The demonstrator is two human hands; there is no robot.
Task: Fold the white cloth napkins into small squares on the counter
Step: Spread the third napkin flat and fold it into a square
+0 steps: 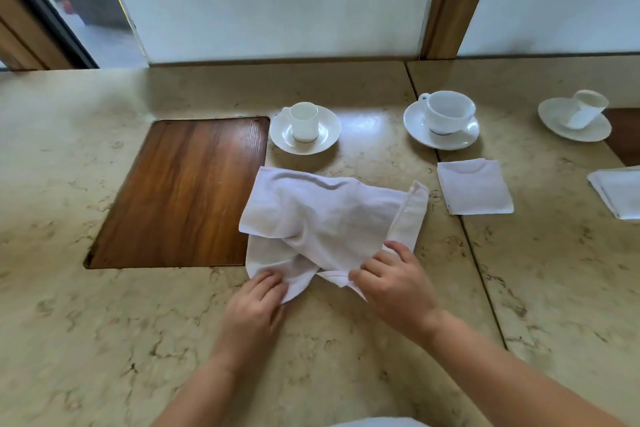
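Observation:
A rumpled white cloth napkin [322,218] lies loosely spread on the marble counter [104,305], its layers crossing near the front. My left hand [256,305] pinches its near left corner. My right hand [394,284] grips the near right edge with curled fingers. A napkin folded into a small square [474,187] lies to the right. Another folded napkin [620,191] shows at the right edge, partly cut off.
A wooden inset panel [180,194] lies left of the napkin. Behind stand a small cup on a saucer [304,128], a wider cup on a saucer [443,121], and a tilted cup on a saucer [578,118]. A frosted glass partition [277,0] closes the back.

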